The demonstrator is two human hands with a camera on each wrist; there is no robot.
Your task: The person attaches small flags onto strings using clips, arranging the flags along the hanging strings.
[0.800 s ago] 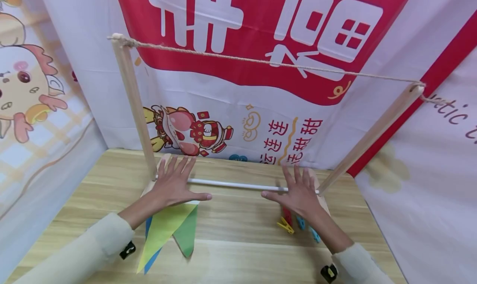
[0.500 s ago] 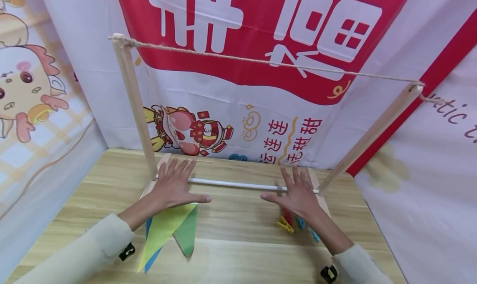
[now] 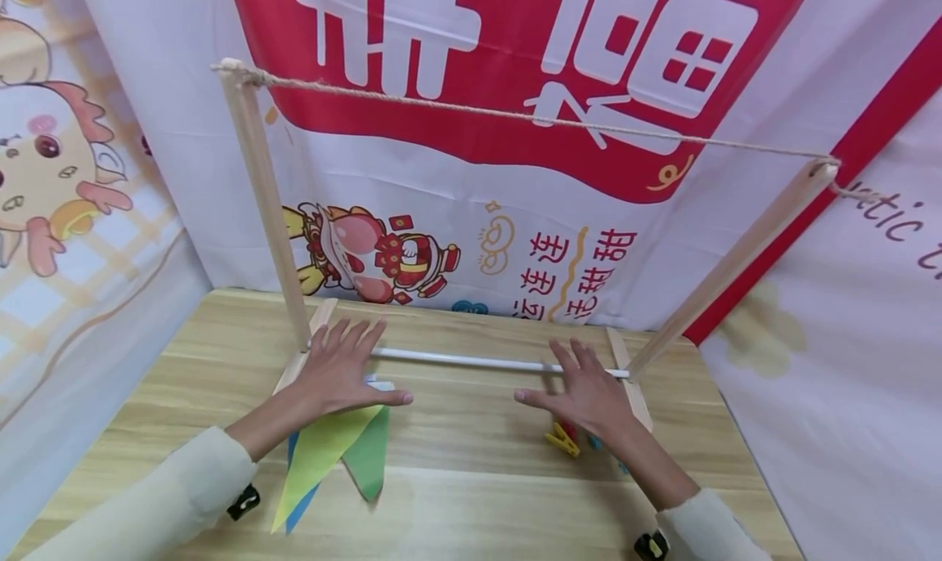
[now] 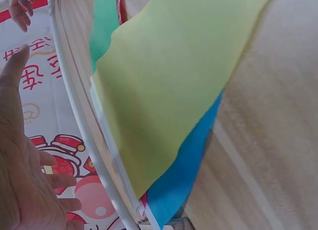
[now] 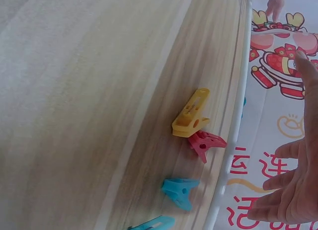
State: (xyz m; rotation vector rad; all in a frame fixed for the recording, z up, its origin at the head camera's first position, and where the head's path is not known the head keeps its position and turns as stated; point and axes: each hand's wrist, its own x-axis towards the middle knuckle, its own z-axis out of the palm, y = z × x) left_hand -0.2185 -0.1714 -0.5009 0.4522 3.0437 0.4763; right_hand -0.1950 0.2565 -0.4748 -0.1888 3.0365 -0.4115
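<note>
The fingers of my left hand [image 3: 342, 373] are spread over the left end of the white rod [image 3: 456, 359], and those of my right hand [image 3: 585, 389] fan out near its right end. Both hold nothing; I cannot tell whether they touch the rod. My thumbs point towards each other on its near side.

Just on the near side of the rod, by its left end, I count three colours of pennant: one yellow pennant [image 3: 316, 463], one green pennant [image 3: 368, 459] and one blue pennant [image 3: 303, 508]. The left wrist view adds a thin red edge beside the green.

By the rod's right end, also on the near side, my right wrist view shows four clips: one yellow clip [image 5: 191, 113], one red clip [image 5: 206, 143] and two blue clips [image 5: 180, 191]. From the head view, my hand and forearm partly cover the red and blue ones.

Two wooden posts rise at the rod's ends, the left post [image 3: 268, 209] and the right post [image 3: 736, 275]; only the head view shows one rope [image 3: 478, 111] strung high above the rod. The desk [image 3: 471, 495] lies beneath it all.
</note>
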